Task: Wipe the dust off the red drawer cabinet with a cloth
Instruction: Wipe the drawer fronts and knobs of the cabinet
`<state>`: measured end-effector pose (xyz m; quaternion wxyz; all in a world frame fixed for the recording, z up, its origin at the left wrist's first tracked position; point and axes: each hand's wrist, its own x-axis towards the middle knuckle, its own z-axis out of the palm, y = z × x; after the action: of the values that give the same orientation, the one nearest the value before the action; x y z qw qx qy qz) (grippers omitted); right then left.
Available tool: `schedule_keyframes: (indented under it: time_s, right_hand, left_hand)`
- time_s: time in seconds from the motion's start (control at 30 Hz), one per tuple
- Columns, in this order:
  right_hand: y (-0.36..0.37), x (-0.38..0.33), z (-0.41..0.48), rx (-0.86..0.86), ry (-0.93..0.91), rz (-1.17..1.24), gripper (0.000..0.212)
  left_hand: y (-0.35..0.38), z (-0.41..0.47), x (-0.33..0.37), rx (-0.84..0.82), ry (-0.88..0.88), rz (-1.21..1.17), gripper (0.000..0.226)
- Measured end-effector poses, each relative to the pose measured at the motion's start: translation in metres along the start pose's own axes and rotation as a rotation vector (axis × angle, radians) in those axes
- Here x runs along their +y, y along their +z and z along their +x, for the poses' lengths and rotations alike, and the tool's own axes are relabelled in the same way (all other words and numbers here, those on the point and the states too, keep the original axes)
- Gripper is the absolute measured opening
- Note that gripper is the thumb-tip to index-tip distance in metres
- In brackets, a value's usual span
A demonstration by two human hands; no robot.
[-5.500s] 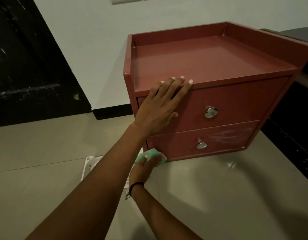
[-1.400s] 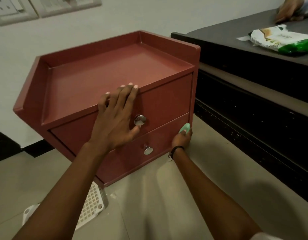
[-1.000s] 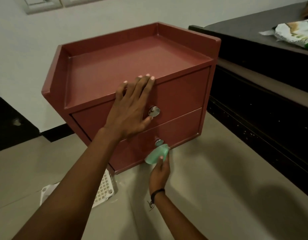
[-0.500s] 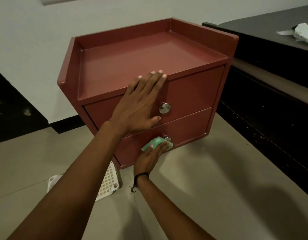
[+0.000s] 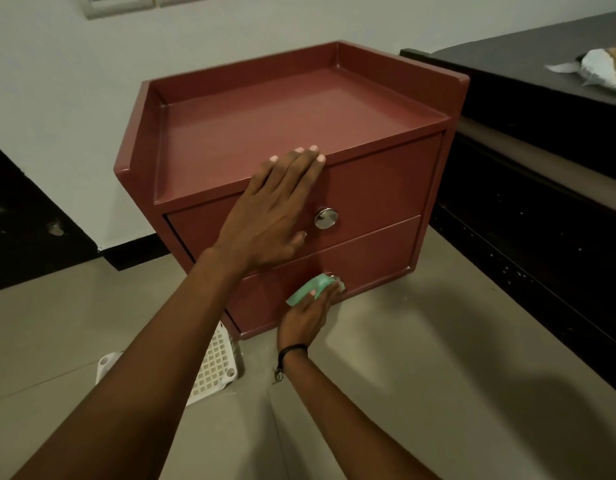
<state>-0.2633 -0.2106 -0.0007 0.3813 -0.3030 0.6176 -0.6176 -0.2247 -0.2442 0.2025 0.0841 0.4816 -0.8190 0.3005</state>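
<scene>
The red drawer cabinet [image 5: 292, 123] stands on the tiled floor against a white wall, with two drawers and a rimmed top. My left hand [image 5: 275, 213] lies flat on the upper drawer front, fingertips at the top edge, just left of the round metal knob [image 5: 326, 218]. My right hand [image 5: 308, 315] presses a folded green cloth [image 5: 308, 289] against the lower drawer front, over its knob, which is mostly hidden.
A white plastic grid tray [image 5: 209, 368] lies on the floor under my left forearm, by the cabinet's front left corner. A dark low bench [image 5: 542, 140] runs along the right, with a white packet [image 5: 601, 69] on top. A black door [image 5: 25, 220] is at the left.
My right hand with the cloth moved from the cabinet's right front corner leftward along the lower drawer to its knob. My left hand stayed on the upper drawer. The view shifted.
</scene>
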Motion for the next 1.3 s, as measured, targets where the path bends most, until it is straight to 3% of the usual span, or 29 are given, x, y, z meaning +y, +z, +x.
schedule_keyframes:
  time_s: [0.17, 0.33, 0.47, 0.63, 0.77, 1.03, 1.2, 1.3]
  right_hand:
    - [-0.012, -0.011, 0.051, 0.044, 0.122, -0.021, 0.051]
    - [-0.007, -0.006, 0.01, 0.01, 0.032, 0.007, 0.052]
    - [-0.029, -0.021, 0.008, 0.027, 0.079, 0.109, 0.048]
    - [-0.035, -0.08, 0.013, 0.082, -0.205, 0.248, 0.048]
    - [-0.014, -0.108, 0.019, -0.007, -0.383, 0.181, 0.051]
    - [-0.012, -0.089, 0.007, -0.169, -0.515, 0.049, 0.06]
    - [-0.002, -0.11, 0.022, -0.063, -0.444, 0.103, 0.056]
    - [0.002, -0.103, 0.002, -0.086, -0.459, 0.088, 0.058]
  left_hand:
    - [-0.004, -0.002, -0.002, -0.015, 0.02, -0.029, 0.112]
    - [-0.005, -0.001, -0.003, -0.015, 0.021, -0.049, 0.112]
    - [-0.002, -0.001, -0.002, -0.001, 0.012, -0.048, 0.11]
    - [-0.003, 0.0, -0.004, 0.012, -0.001, -0.03, 0.102]
    - [-0.003, -0.005, -0.005, 0.029, -0.044, -0.012, 0.1]
    - [-0.002, -0.009, -0.008, 0.019, -0.06, -0.023, 0.096]
    - [-0.003, -0.01, -0.008, 0.02, -0.056, -0.038, 0.095]
    - [-0.004, -0.011, -0.007, 0.016, -0.064, -0.045, 0.087]
